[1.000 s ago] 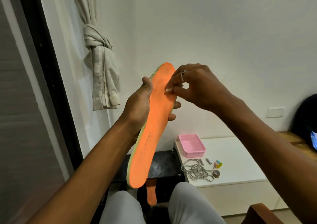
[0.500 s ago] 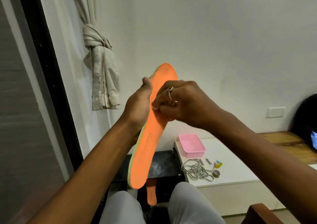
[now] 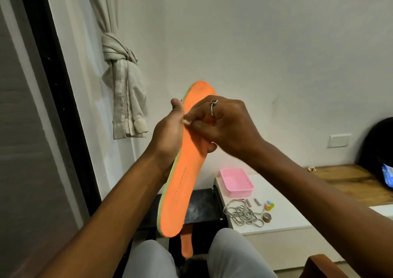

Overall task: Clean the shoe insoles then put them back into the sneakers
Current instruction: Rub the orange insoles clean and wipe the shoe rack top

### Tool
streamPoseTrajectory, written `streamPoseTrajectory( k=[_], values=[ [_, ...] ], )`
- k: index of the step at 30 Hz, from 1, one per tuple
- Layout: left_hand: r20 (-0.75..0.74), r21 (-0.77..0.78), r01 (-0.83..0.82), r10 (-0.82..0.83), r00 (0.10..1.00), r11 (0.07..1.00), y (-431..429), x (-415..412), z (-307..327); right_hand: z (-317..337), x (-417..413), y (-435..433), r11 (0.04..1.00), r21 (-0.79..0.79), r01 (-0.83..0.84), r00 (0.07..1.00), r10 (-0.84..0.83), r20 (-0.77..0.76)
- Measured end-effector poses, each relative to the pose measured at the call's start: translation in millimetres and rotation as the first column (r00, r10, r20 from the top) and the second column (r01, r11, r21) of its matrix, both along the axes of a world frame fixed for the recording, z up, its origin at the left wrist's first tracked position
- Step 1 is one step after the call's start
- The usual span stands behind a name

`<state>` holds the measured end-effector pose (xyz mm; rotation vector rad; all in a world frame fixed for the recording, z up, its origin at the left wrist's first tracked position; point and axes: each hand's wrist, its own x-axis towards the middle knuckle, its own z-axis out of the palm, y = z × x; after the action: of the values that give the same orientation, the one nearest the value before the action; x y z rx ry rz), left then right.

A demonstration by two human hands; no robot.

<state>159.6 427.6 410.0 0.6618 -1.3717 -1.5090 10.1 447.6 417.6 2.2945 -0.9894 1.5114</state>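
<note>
Insole (image 3: 188,177) in orange is seen in the head view, held up in front of the chest and slanted, with its rounded toe end uppermost and its heel end low, above the knees (image 3: 148,258). It is gripped about its middle by the left hand (image 3: 168,137). The palm is set behind it, the thumb is laid along its left edge, and fingertips are curled round to show at its right edge. The right hand (image 3: 223,126) is placed over the front face just below the toe end. Its fingers are curled and its fingertips are pressed to the surface close beside the left thumb. A small pale spot is seen at those tips, but whether anything is pinched there cannot be told. A ring (image 3: 213,107) is worn on that hand.

The orange face is matt, faint lettering is printed along the lower half, and a pale yellow-green rim is visible down the left edge. A second insole (image 3: 187,245), also orange, is partly seen lower down between the knees.
</note>
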Motion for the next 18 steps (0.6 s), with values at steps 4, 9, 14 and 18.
streamPoseTrajectory(
  k=[4,9,14,18],
  values=[
    [-0.035,0.014,0.171,-0.171,0.985,0.985,6.4,-6.9,-3.1,18.9,-15.2,-25.2,0.969,-0.115,0.22,0.972,-0.207,0.108],
    [-0.027,0.012,0.226,-0.226,0.974,0.974,3.5,-2.7,-3.8,19.7,-17.3,-30.7,0.946,-0.087,0.312,0.947,-0.303,0.104],
    [-0.071,-0.009,0.233,-0.233,0.97,0.972,4.4,-3.0,-3.2,21.5,-16.5,-20.3,0.971,-0.041,0.234,0.971,-0.231,0.067],
    [-0.056,-0.013,0.227,-0.227,0.972,0.974,4.7,-3.8,-3.5,15.1,-16.6,-11.0,0.978,-0.021,0.205,0.978,-0.206,-0.04]
  ],
)
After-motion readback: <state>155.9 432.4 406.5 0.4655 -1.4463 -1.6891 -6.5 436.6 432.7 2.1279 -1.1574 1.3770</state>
